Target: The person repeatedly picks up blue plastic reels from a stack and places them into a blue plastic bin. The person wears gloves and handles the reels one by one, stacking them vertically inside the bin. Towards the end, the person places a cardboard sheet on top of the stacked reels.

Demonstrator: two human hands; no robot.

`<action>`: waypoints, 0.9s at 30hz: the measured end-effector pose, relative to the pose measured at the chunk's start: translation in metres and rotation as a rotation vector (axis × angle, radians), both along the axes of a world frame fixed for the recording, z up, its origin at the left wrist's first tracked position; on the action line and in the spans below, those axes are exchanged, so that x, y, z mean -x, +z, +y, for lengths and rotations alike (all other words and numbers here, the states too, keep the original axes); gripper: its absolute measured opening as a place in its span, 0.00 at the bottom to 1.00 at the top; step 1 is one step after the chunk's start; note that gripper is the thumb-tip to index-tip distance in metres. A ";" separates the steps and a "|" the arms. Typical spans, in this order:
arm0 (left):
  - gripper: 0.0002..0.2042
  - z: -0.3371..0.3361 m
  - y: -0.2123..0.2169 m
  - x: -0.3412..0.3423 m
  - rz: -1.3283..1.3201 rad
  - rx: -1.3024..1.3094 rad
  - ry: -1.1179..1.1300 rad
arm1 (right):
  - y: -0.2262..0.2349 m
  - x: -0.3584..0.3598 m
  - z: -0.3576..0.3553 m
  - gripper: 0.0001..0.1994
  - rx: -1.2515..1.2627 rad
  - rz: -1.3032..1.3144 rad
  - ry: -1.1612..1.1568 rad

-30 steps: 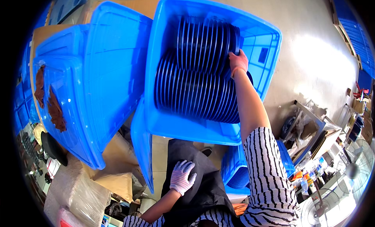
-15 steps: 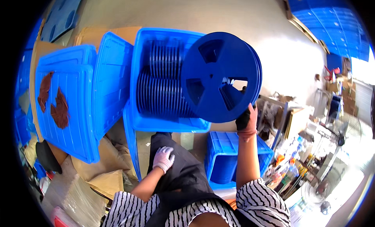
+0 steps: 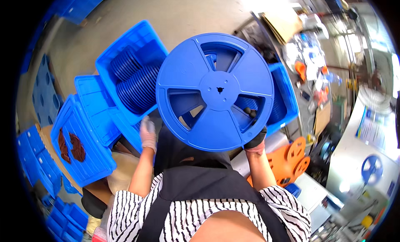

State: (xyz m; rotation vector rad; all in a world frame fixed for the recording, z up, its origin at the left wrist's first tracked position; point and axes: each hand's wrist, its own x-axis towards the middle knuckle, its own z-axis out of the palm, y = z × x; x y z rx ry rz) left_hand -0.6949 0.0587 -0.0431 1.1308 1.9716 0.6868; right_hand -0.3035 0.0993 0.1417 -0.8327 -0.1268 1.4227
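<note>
A large blue plastic reel (image 3: 216, 121) with cut-out windows fills the middle of the view, its flat face toward me. My right hand (image 3: 256, 141), in a dark and pink glove, grips its lower right rim; some dark fingertips show through a window. Whether more reels are stacked behind it, I cannot tell. Left of the reel, my left hand (image 3: 148, 134) in a pale glove is raised with fingers stretched, apart from the reel and close to a blue tote (image 3: 143, 35). Two rows of blue reels (image 3: 137, 90) stand on edge in that tote.
Another blue tote (image 3: 288, 98) with reels is partly hidden behind the held reel. Blue lids (image 3: 89, 167) with brown cloths (image 3: 77, 147) lie at left. An orange stand (image 3: 287, 158) is at lower right, near a white table (image 3: 346, 158). A cluttered bench (image 3: 300, 54) runs along the right.
My view has turned right, toward the second tote. The reel has come nearer and lower, its face now lit. My left hand has lifted off my thigh.
</note>
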 end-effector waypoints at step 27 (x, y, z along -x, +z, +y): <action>0.31 0.012 0.295 -0.490 0.300 -0.726 -1.475 | 0.120 -0.155 -0.268 0.16 -0.179 -0.112 -0.423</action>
